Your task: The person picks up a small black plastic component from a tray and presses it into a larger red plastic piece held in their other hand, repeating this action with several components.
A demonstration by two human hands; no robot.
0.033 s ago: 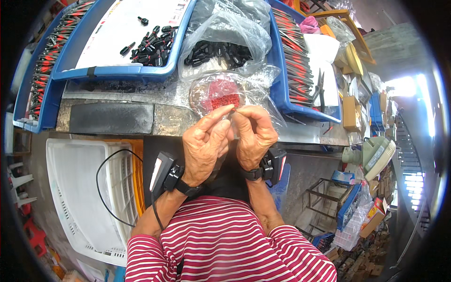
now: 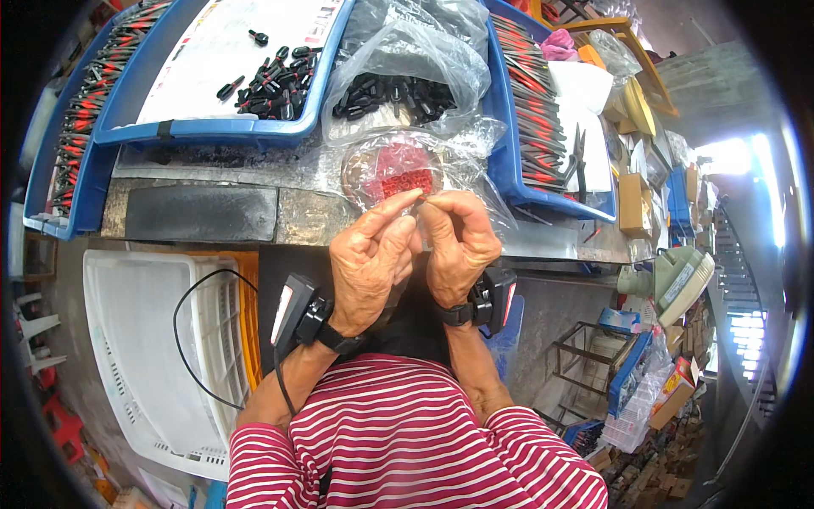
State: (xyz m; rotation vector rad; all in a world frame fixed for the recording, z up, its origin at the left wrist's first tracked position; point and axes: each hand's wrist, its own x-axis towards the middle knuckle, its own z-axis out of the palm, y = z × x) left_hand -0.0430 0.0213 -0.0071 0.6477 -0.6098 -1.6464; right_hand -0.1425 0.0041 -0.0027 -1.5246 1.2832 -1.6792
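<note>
My left hand [image 2: 373, 259] and my right hand [image 2: 458, 246] meet fingertip to fingertip at the bench's near edge, both closed in a pinch. A tiny dark and reddish piece shows between the fingertips, too small to name. Just beyond them, a clear plastic bag [image 2: 475, 144] lies over a round dish holding small red parts [image 2: 405, 180]. Behind it, another clear bag [image 2: 424, 59] contains several black parts [image 2: 394, 92]. Left of that, more black parts with thin red bands [image 2: 275, 83] are heaped on white paper in a blue tray [image 2: 203, 127].
Long red-and-black tools fill a blue tray [image 2: 517, 191] at right, beside black-handled pliers [image 2: 578, 161]. Similar tools fill another tray [image 2: 85, 199] at far left. A dark flat block [image 2: 202, 214] lies along the bench edge. White crates [image 2: 153, 356] stand below left; a cable hangs from my left wrist.
</note>
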